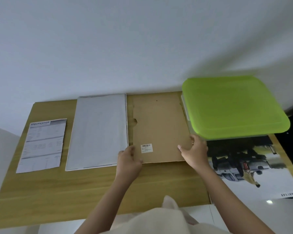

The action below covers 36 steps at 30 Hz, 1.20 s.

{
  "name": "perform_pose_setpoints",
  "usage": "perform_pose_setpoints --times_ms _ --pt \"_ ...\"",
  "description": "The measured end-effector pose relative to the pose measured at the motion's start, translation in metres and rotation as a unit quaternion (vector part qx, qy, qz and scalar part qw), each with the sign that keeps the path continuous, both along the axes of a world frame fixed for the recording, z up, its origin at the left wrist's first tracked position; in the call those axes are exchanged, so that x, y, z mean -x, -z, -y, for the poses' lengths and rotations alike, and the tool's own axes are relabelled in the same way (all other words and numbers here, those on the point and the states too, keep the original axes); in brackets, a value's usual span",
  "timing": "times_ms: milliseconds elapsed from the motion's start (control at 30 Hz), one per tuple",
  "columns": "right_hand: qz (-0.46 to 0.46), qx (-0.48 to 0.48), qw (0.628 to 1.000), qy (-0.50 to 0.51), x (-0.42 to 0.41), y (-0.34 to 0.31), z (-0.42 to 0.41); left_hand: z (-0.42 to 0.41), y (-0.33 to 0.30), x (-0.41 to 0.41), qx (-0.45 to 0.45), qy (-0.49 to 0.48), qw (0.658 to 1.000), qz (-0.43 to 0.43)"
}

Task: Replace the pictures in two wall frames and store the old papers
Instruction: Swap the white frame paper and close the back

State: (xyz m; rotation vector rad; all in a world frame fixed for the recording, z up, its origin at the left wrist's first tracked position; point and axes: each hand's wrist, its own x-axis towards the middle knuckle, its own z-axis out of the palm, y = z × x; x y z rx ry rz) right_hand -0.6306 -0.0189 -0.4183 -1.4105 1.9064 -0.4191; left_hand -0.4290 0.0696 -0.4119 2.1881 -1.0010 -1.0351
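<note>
the left hand (128,157) grips the near left corner of the backing board (159,129), thumb on top and fingers curled at its edge. the right hand (194,151) holds the near right corner the same way, thumb lying on the brown face. holding both corners likely keeps the thin board flat and square, for seating or lifting. a barcode label (146,148) sits just beside the left hand, and a notch in the board's left edge lies farther out.

touching the board on the far side of the left hand lies a frame (98,130), pale side up, close enough to work on next. well beyond it, farther left, lies a specification sheet (42,146), apart from the frames, perhaps an old paper awaiting storage.

just past the right hand stands a box with a green lid (235,107), lid on, probably the store for old papers. a car poster (250,164) lies partly under it, to the right of that hand, within reach as a new picture. everything rests on the wooden counter (91,191).
</note>
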Motion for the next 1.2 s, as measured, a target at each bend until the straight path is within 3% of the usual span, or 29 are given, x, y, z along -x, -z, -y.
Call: perform_pose_setpoints --times_ms 233,467,800,1200 --pt "0.06 0.054 0.996 0.033 -0.039 -0.01 -0.028 -0.019 -0.016 -0.049 0.063 0.005 0.998 -0.018" --pt "0.111 0.075 0.991 0.002 -0.117 -0.02 -0.051 -0.057 -0.028 -0.122 0.089 -0.041 0.995 -0.029" --pt "0.082 0.063 0.994 -0.033 -0.208 -0.016 -0.064 -0.084 -0.017 -0.208 0.059 -0.079 0.994 -0.048" --pt "0.022 0.042 0.998 -0.041 -0.216 -0.01 -0.061 -0.07 0.001 -0.227 0.022 -0.046 0.997 -0.063"
